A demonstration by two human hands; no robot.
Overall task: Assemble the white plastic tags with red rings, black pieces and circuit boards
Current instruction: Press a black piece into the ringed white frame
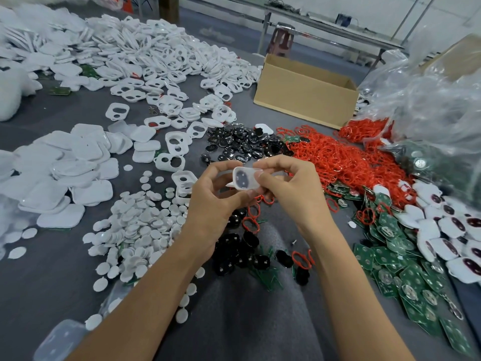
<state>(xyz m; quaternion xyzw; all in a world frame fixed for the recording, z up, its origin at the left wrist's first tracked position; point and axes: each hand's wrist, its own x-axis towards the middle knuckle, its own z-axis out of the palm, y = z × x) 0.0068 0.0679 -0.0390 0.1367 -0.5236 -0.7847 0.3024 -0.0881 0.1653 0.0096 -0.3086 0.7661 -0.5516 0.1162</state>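
Observation:
Both hands hold one white plastic tag [244, 177] at mid-frame, above my lap. My left hand [216, 194] grips its left side and bottom with curled fingers. My right hand [283, 183] pinches its right edge, thumb on the face. A dark piece shows through the tag's openings. Red rings [335, 157] lie in a heap to the right, black pieces [242, 144] just beyond the hands, and green circuit boards [406, 269] at lower right.
White tag shells [145, 56] cover the far left, flat covers [67, 178] the near left, round white discs [135, 225] beside my left forearm. A cardboard box [304, 100] stands behind. Assembled tags [447, 230] lie at right under a plastic bag [429, 105].

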